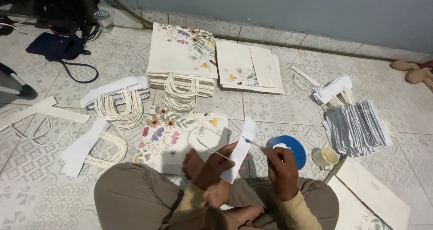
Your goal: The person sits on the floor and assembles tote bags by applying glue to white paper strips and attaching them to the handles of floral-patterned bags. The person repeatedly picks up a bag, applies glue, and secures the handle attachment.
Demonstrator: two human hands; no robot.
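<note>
Down over the crossed legs, just above the bare feet, the left hand (pixel 212 167) has a white paper strip (pixel 239 151) pinched near its lower half, fingers closed around it with the thumb on the near face, so the strip stands tilted up and away toward the floor tiles. The right hand (pixel 280 167) is curled shut on a thin stick (pixel 254 143) whose blue tip touches the upper part of the strip; it looks like a small brush or applicator, though the tip is too small to be sure. The strip reads as light and thin, stiff enough to hold its own shape when gripped low, yet easy to crease or buckle if squeezed hard, so a flat pinch across its width near the middle seems the safest hold. Just beside the right hand sits a blue lid (pixel 288 149) with something white in it, and a small cream cup (pixel 325 157) lies next to that. Ahead of the feet rests a floral paper bag (pixel 173 140) flat on the floor, with a stack of floral bags (pixel 182 54) farther back, cord handles (pixel 119 110) to the left and a fanned pile of strips (pixel 358 127) on the right.
</note>
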